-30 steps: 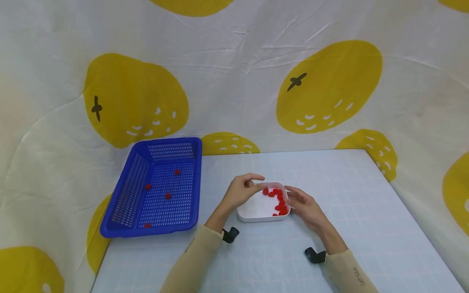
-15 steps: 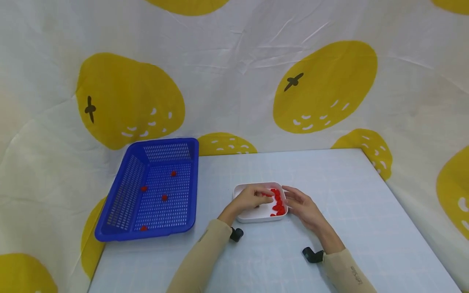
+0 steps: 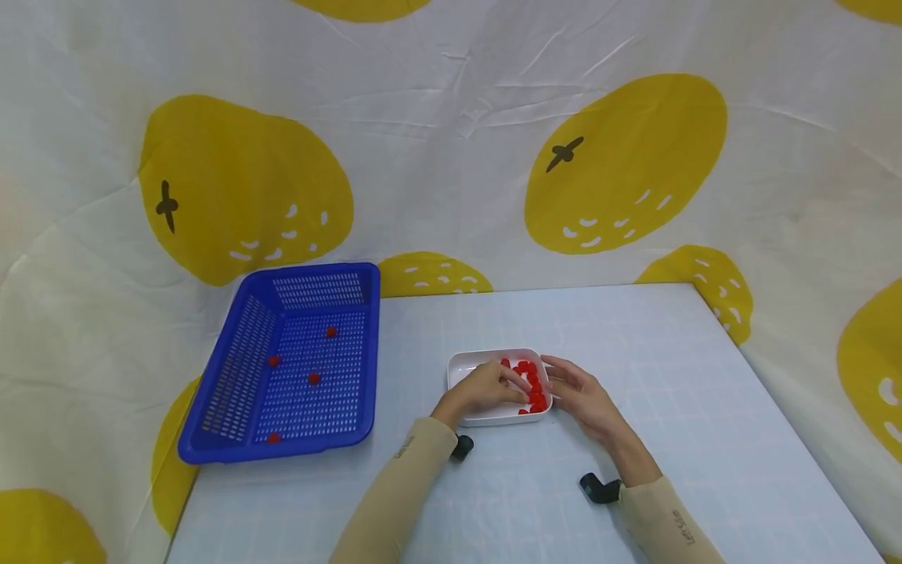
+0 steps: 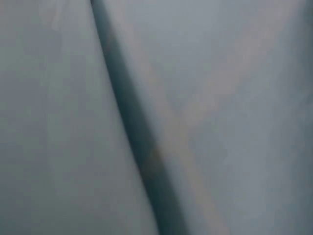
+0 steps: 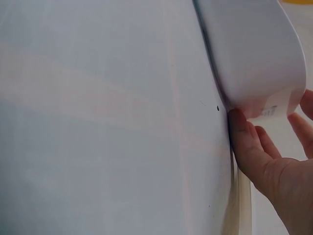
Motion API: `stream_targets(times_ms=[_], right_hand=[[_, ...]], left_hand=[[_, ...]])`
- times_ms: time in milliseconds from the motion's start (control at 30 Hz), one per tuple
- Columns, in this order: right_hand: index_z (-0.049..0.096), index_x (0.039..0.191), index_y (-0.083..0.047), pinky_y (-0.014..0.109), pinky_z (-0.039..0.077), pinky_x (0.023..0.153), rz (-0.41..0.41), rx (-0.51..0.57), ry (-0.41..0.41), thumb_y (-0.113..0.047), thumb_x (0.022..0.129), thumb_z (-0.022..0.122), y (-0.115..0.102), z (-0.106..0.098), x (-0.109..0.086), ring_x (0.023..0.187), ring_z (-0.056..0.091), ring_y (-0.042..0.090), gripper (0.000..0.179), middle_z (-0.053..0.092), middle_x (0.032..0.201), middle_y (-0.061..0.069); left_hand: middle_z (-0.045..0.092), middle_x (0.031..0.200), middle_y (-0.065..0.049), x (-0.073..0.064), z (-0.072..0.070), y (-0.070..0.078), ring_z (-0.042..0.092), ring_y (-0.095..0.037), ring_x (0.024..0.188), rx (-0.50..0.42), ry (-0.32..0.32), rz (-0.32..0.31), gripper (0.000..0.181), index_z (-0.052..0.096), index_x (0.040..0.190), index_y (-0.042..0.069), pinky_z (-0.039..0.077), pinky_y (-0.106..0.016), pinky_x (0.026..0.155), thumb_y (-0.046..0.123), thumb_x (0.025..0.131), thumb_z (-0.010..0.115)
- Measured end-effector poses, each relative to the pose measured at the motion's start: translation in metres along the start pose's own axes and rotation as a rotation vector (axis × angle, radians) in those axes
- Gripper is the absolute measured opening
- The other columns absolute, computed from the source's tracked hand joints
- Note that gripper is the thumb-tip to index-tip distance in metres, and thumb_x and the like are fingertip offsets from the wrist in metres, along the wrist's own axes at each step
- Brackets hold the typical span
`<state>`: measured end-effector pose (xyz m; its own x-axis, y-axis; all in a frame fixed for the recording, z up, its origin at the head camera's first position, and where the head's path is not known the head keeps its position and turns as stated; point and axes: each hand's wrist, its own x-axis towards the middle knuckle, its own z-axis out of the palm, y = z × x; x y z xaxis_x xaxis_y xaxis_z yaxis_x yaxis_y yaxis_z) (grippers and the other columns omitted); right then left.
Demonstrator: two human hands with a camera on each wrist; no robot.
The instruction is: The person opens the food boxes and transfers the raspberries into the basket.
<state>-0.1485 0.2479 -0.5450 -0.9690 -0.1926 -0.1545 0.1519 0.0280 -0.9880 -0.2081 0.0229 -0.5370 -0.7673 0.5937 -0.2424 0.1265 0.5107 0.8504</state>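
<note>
A small white tray (image 3: 465, 363) with rounded corners stands mid-table in the head view, several small red pieces (image 3: 532, 379) gathered toward its right end. My left hand (image 3: 486, 387) reaches in over its near left side, index finger and thumb down among these pieces; whether they pinch one cannot be told. Outside the right end, my right hand (image 3: 586, 399) rests against the wall with loosely bent fingers. In the right wrist view a fingertip (image 5: 237, 120) meets the tray's outer wall (image 5: 259, 54) low down, close over the table. The left wrist view shows only blurred pale surfaces.
A big blue plastic basket (image 3: 372, 352) with perforated walls stands at the left, several red pieces (image 3: 314, 379) spread on its bottom. A pale checked cloth (image 3: 634, 337) covers the table. Behind hangs a white curtain (image 3: 451, 172) printed with yellow fruit.
My left hand has moved from above the tray's far side down into it, then further right among the red pieces. The right hand stays at the tray's right end.
</note>
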Motion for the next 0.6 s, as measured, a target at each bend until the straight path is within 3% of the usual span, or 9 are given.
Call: stream_targets(times_ms=[367, 600], right_hand=[[0.043, 0.151, -0.012, 0.042, 0.05, 0.094, 0.012, 0.007, 0.004, -0.013, 0.099, 0.063, -0.0017, 0.0014, 0.0016, 0.134, 0.043, 0.041, 0.056, 0.042, 0.15, 0.018], [0.043, 0.151, -0.011, 0.042, 0.05, 0.094, 0.012, -0.011, 0.004, -0.012, 0.1, 0.062, -0.0015, 0.0019, 0.0019, 0.132, 0.045, 0.044, 0.055, 0.043, 0.148, 0.023]], left_hand=[[0.066, 0.099, 0.019, 0.0009, 0.0062, 0.0019, 0.053, -0.008, 0.104, 0.096, 0.063, -0.059, 0.021, 0.08, 0.102, 0.03, 0.05, -0.033, 0.09, 0.027, 0.081, 0.085], [0.066, 0.094, 0.017, 0.0022, 0.0054, -0.004, 0.054, -0.009, 0.1, 0.076, 0.048, -0.016, 0.012, 0.081, 0.098, 0.029, 0.051, -0.03, 0.086, 0.028, 0.086, 0.081]])
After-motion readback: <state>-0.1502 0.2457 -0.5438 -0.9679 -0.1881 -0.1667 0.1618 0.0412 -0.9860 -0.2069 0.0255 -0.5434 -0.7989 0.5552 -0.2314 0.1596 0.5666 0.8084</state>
